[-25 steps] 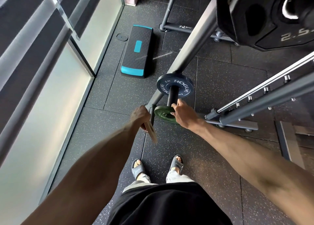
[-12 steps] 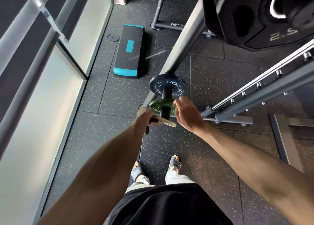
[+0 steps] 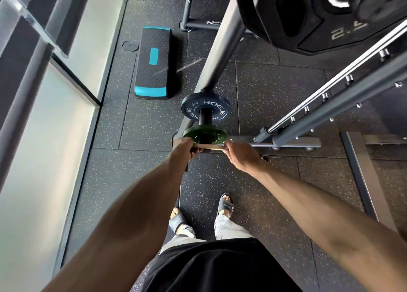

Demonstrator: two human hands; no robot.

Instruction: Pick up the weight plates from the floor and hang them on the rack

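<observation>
Three plates line up along one short black peg (image 3: 205,117) low on the weight rack (image 3: 222,42). The nearest is a thin pale plate (image 3: 211,146), held on edge at the peg's near tip. Whether its hole is over the tip yet cannot be told from this angle. The left hand (image 3: 184,148) grips the plate's left edge with its fingers curled around it, and the right hand (image 3: 240,156) pinches the right edge.

Just behind it on the peg hangs a green plate (image 3: 204,134). Further back, against the rack's sloping post, is a dark blue plate (image 3: 206,108) marked ROGUE.

To do this step well, the pale plate probably needs to stay square to the peg, with both hands pushing evenly so that it slides back until it touches the green plate. The fingers should come off the rim before the two plates meet, or they could be trapped.

Around this is the speckled rubber floor (image 3: 275,88), with a black and teal step platform (image 3: 154,62) to the left. A large black plate (image 3: 308,16) hangs higher up on the right.
</observation>
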